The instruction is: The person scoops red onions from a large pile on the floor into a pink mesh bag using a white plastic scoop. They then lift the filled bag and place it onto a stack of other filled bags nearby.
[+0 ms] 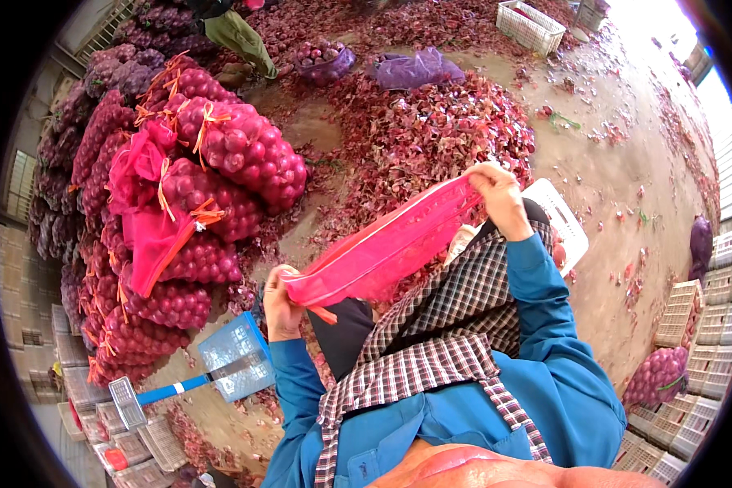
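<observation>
A pink mesh bag [390,239] is stretched flat between my two hands, above my lap. My left hand [281,302] grips one end of it, where an orange drawstring [324,315] hangs down. My right hand [500,198] pinches the far end, higher up and to the right. The bag looks limp, with nothing bulky inside. A checked apron [455,301] covers my lap beneath it. Beside my right forearm stands a white plastic crate [563,220], partly hidden by my arm, with a few red onions at its edge.
Filled pink onion sacks [244,146] are stacked at the left, with loose pink mesh bags [146,236] draped on them. A blue scale [237,356] stands left of me. Onion skins [439,130] heap ahead. Crates [679,313] line the right. Another person's leg [240,41] shows at top left.
</observation>
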Demonstrator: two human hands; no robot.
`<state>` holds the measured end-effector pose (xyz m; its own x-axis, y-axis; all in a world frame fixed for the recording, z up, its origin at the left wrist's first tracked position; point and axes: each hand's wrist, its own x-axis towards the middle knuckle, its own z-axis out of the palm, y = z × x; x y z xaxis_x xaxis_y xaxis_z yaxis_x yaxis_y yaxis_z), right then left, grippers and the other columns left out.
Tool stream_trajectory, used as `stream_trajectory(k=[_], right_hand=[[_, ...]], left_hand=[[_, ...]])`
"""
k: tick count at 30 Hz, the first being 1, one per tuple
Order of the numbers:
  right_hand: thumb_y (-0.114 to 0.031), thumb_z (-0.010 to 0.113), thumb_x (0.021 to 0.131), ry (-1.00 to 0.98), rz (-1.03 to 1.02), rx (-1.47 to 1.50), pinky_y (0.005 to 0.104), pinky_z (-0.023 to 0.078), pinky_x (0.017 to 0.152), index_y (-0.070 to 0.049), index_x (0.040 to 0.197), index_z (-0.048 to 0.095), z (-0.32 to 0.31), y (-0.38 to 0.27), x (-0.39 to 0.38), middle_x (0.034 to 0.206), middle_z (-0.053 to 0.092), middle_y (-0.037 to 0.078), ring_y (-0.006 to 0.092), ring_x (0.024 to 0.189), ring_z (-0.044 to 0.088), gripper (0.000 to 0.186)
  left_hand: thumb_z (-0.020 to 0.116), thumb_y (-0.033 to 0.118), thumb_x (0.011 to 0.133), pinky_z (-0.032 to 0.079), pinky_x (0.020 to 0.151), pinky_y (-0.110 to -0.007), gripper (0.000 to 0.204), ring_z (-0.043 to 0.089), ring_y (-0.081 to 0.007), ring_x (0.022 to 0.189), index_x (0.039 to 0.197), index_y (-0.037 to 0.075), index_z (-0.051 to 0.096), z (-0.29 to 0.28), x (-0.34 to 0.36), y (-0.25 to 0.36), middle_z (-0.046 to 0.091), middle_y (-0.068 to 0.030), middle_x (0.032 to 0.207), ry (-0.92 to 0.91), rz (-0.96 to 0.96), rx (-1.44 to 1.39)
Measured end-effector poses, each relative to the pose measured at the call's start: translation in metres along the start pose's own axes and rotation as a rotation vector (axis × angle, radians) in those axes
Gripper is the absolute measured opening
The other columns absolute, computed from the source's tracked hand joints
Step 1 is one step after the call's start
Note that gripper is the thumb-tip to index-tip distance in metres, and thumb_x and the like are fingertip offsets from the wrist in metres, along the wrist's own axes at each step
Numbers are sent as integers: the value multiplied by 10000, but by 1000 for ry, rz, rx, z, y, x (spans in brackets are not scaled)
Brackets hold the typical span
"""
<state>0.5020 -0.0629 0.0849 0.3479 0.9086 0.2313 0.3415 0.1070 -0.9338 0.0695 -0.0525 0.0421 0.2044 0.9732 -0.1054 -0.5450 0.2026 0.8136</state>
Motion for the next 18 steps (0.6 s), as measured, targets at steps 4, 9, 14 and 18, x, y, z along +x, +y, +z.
stream_trajectory(k=[4, 9, 14, 18], right_hand=[[-114, 498, 966, 67, 421, 1013, 235, 484, 529, -31, 1033, 596, -19, 4, 7, 846, 644, 43, 105, 624, 567, 145], [-188, 532, 963, -535, 494, 691, 167, 272, 350, -44, 949, 609, -26, -21, -4, 666, 606, 17, 6, 396, 379, 164], [-187, 595, 928, -572, 415, 752, 159, 275, 377, -38, 938, 600, -16, -22, -6, 706, 595, 21, 6, 432, 371, 150], [-117, 620, 899, -555, 417, 896, 156, 305, 416, -28, 957, 586, -20, -23, -4, 738, 590, 37, 14, 476, 403, 111]], left_hand=[[657, 232, 860, 538, 795, -349, 277, 653, -196, 860, 1072, 60, 609, -14, -16, -12, 670, -77, 990, -360, -318, 76], [615, 324, 871, 406, 1001, -506, 364, 601, -262, 1064, 1124, 62, 604, -17, -7, -10, 636, -100, 1127, 138, 26, -481], [625, 228, 889, 465, 958, -420, 252, 595, -234, 1047, 1070, 56, 593, 26, 1, 9, 634, -69, 1051, 108, 123, -132], [606, 24, 875, 511, 771, -243, 162, 612, -117, 847, 1022, 65, 552, -21, 9, -25, 613, -15, 908, 250, 268, 595]])
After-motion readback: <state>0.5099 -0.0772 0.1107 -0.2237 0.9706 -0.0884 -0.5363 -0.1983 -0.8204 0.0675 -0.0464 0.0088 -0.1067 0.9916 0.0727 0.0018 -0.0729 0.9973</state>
